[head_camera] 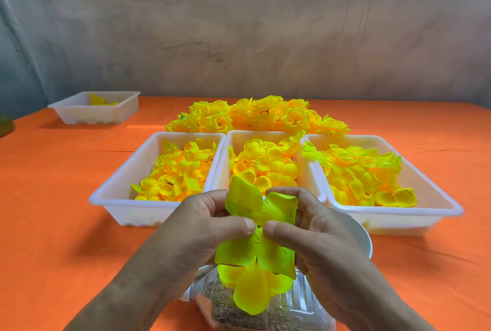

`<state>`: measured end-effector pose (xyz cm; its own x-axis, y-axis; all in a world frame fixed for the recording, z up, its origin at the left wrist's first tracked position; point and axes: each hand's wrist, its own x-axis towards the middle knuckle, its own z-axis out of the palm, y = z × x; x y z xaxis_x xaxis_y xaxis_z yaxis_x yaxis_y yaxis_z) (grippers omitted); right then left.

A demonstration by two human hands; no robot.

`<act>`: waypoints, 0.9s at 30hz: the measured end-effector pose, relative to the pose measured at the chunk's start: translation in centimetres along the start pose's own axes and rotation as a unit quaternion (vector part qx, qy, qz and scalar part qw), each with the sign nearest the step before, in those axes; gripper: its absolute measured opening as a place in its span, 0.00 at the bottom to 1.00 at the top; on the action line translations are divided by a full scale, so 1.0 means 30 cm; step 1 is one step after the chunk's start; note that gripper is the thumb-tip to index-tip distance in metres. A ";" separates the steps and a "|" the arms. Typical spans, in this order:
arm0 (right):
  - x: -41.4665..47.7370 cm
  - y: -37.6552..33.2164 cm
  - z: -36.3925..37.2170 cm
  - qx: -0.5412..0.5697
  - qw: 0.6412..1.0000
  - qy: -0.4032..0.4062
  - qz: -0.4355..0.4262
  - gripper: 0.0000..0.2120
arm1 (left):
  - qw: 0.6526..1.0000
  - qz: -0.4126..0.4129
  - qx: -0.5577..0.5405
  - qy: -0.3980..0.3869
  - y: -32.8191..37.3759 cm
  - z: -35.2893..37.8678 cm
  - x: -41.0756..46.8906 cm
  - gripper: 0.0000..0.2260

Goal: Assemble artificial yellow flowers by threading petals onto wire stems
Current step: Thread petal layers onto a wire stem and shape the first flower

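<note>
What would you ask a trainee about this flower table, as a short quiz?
1. Fill the gap: the left hand and the right hand together pinch a yellow-green ___ with a small hole at its middle.
2. True or false: the far-left tray is fuller than the trays of the front row.
3. The finished flowers lie: A) behind the front row; B) in the far-left tray; C) in the hands.
Key: 1 petal; 2 false; 3 A.
</note>
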<state>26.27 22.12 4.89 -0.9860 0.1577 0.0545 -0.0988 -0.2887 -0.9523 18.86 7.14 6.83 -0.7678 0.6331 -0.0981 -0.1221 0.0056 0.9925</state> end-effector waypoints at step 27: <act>-0.009 -0.002 -0.006 -0.005 1.000 -0.006 0.005 0.19 | 1.000 -0.006 0.011 -0.003 -0.012 -0.008 -0.001 0.17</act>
<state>26.59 22.27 4.87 -0.9884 0.1440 0.0490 -0.0882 -0.2800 -0.9559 18.77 6.95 6.46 -0.7631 0.6370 -0.1088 -0.1171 0.0293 0.9927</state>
